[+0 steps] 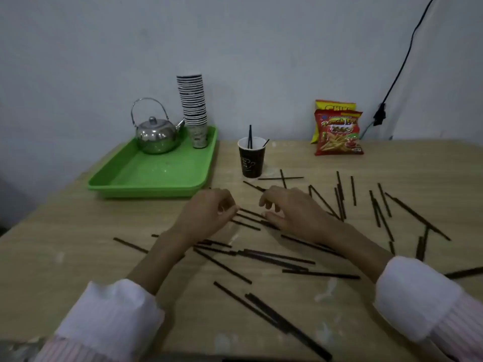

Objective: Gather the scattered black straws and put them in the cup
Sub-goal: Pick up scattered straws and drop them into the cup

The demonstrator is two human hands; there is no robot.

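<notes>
Counter — pale wood grain, smudged with white marks, set against a plain wall.

Black straws — many, scattered flat over the middle and right of the counter, some crossing, a few lying in loose bundles near the front edge.

Cup — dark paper, upright, beyond the hands and just right of the tray; a few black straws stand in it, leaning on the rim.

Left hand — palm down over the straws, fingertips pinched together at the end of a short cluster of straws lying between the two hands; whether it actually grips one cannot be told.

Right hand — low over the same cluster, fingers curled and apart, thumb touching the straws; no grasp seen.

Sleeves — white cuffs, pink striped below.

Tray — green, back left, carrying a steel kettle and a tall stack of paper cups.

Snack bags — two, one red and one yellow, propped against the wall at back right.

Cable — black, hanging down the wall at right.
</notes>
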